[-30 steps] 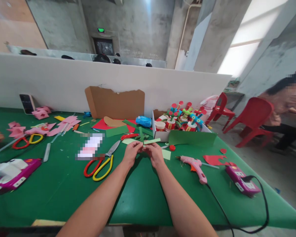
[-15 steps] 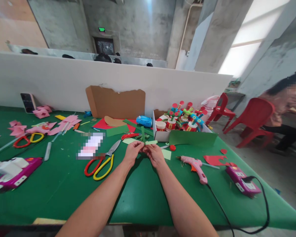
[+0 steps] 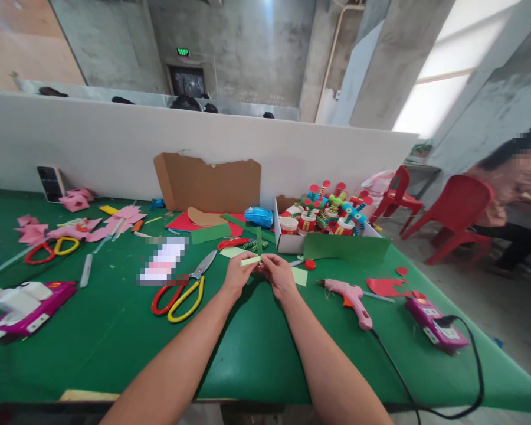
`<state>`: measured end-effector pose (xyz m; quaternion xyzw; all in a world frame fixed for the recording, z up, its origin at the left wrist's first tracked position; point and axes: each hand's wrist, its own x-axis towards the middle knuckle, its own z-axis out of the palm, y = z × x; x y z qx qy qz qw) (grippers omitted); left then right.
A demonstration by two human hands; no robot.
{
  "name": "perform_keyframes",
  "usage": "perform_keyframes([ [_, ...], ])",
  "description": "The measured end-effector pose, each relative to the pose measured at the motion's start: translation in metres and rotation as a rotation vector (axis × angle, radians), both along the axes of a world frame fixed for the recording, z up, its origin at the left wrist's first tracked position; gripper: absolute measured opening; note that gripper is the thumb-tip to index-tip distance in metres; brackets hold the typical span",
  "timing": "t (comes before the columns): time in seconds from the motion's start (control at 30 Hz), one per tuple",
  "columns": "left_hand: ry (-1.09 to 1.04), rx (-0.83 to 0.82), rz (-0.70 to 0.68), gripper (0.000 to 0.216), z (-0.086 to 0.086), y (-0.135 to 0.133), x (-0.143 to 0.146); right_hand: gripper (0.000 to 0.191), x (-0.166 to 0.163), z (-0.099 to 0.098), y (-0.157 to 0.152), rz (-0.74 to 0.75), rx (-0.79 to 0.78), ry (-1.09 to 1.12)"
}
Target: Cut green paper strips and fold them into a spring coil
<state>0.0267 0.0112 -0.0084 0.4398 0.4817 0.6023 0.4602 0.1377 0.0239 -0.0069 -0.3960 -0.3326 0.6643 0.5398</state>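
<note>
My left hand (image 3: 236, 275) and my right hand (image 3: 279, 275) meet above the green table (image 3: 92, 348), both pinching crossed paper strips (image 3: 257, 251). One strip is dark green and stands up. The other is pale green and lies folded across toward my left fingers. Just left of my hands lie scissors with red and yellow handles (image 3: 179, 292). A pink glue gun (image 3: 351, 297) rests on the table to the right.
A white box of finished colourful figures (image 3: 325, 221) stands behind my hands, with a brown cardboard sheet (image 3: 207, 183) against the white partition. Pink paper scraps, a second pair of scissors (image 3: 48, 251) and a power strip (image 3: 26, 304) lie left. A seated person (image 3: 511, 189) and red chairs are at the right.
The pale green strip that stuck out to the right has been folded over to the left across the dark strip. A hand at the far left edge has gone from view.
</note>
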Motion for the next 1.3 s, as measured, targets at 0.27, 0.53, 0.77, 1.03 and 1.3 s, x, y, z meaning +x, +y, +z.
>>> perform_keyframes([
  [0.27, -0.04, -0.018, -0.102, 0.028, -0.0003, -0.0015, 0.0059, 0.024, -0.0016, -0.0045, 0.0036, -0.233, 0.18, -0.235],
  [0.53, -0.109, -0.036, 0.045, 0.033, -0.0024, 0.0021, 0.0018, 0.027, -0.0065, 0.0025, -0.0023, -0.06, 0.112, -0.086],
  [0.77, -0.064, -0.034, 0.029, 0.029, 0.0003, 0.001, 0.004, 0.024, -0.0019, 0.0017, -0.0004, -0.098, 0.149, -0.164],
  [1.03, -0.051, -0.04, 0.046, 0.028, -0.0014, 0.002, 0.0025, 0.021, -0.002, 0.0018, -0.0003, -0.072, 0.142, -0.176],
  [1.3, -0.043, -0.06, 0.056, 0.029, 0.0041, 0.0001, 0.0013, 0.022, 0.0002, 0.0003, 0.0029, -0.128, 0.116, -0.153],
])
